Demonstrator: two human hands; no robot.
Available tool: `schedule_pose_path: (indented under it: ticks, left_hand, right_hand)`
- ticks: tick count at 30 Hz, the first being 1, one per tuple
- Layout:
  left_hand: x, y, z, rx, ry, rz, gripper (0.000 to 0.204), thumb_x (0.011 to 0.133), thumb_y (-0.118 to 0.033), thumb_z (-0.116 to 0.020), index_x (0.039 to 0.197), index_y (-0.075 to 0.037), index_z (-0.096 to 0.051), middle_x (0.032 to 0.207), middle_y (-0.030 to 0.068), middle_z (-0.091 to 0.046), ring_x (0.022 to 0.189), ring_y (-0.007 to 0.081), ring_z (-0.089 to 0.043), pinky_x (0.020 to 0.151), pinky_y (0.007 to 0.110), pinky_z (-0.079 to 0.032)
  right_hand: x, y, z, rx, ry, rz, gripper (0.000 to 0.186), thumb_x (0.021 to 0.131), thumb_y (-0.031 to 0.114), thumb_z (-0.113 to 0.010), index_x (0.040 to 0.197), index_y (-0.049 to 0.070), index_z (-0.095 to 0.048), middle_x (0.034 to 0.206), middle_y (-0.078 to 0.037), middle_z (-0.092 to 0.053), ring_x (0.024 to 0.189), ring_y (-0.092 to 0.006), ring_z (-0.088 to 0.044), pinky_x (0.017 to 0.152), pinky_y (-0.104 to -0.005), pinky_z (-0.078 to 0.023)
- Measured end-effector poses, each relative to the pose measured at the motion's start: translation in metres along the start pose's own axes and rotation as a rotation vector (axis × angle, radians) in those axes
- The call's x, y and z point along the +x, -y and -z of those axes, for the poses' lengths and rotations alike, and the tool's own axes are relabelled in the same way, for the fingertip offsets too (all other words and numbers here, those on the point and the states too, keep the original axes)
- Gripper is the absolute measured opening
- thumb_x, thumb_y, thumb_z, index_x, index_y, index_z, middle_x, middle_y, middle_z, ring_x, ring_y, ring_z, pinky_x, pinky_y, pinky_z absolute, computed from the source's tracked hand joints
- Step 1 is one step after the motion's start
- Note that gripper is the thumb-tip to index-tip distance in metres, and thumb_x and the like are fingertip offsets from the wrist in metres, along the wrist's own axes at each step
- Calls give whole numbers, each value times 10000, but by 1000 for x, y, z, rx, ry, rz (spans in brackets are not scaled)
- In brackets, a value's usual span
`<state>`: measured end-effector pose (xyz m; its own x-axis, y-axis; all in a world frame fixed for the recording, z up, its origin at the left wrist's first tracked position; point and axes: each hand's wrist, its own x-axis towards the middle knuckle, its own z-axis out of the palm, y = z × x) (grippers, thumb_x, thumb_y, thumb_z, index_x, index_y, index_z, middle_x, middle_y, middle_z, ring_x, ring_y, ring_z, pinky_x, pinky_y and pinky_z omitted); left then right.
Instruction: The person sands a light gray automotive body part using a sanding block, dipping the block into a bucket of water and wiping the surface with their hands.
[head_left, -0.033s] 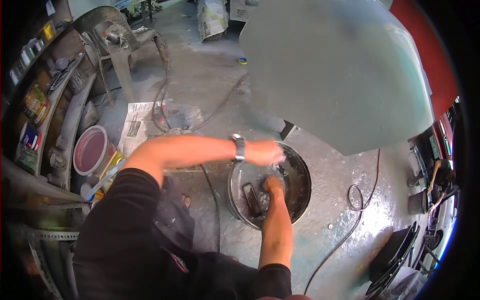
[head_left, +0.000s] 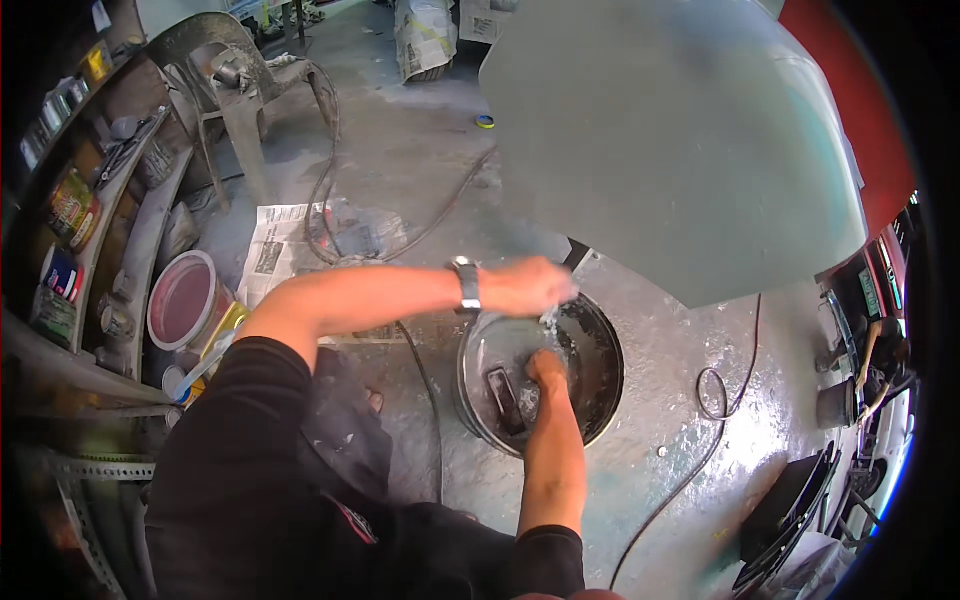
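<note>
A round dark tub [head_left: 617,375] with liquid inside stands on the floor in front of me. Over its far rim is my left hand [head_left: 532,286], with a watch [head_left: 466,285] on the wrist. Its fingers are closed and slightly blurred, and a whitish wet streak hangs just below them; what they hold I cannot make out. Down inside the tub, my right hand [head_left: 546,368] is closed near the liquid, its grip hidden from above. Just left of it lies a dark oblong block [head_left: 505,400], apart from the hand.
A large grey panel [head_left: 660,150] juts out beyond the tub. Hoses [head_left: 690,460] run across the floor on both sides. At left are a pinkish bucket [head_left: 185,300], newspaper [head_left: 268,250], shelves of cans [head_left: 140,220] and a worn chair [head_left: 240,120].
My left hand has risen slightly in the view, away from me toward the tub's far rim. The right hand and the oblong block have hardly moved.
</note>
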<state>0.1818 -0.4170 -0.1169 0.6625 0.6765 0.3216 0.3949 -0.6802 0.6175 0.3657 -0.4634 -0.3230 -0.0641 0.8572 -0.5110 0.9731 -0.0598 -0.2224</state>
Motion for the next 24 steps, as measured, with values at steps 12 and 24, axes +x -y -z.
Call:
schedule_pose_path:
  ticks: [12,24]
  left_hand:
    - [116,22,108,-17,-841,151,931,1009,-650,-257,1570,29,47,1637,283,82,1518,443,84,1194,620,-4]
    - [177,105,224,-7,-1075,210,904,1015,-632,-257,1557,69,-77,1624,311,-78,1514,460,-68,1198,618,-60]
  right_hand:
    - [-8,-14,19,-24,-80,-74,395,908,265,-560,1174,4,-691,1213,-240,-671,1154,-390,-645,973,-464,-523]
    - [-10,-23,-7,23,-109,-62,389,831,196,-508,1076,-39,-698,1116,-325,-658,1082,-448,-646,973,-491,-502]
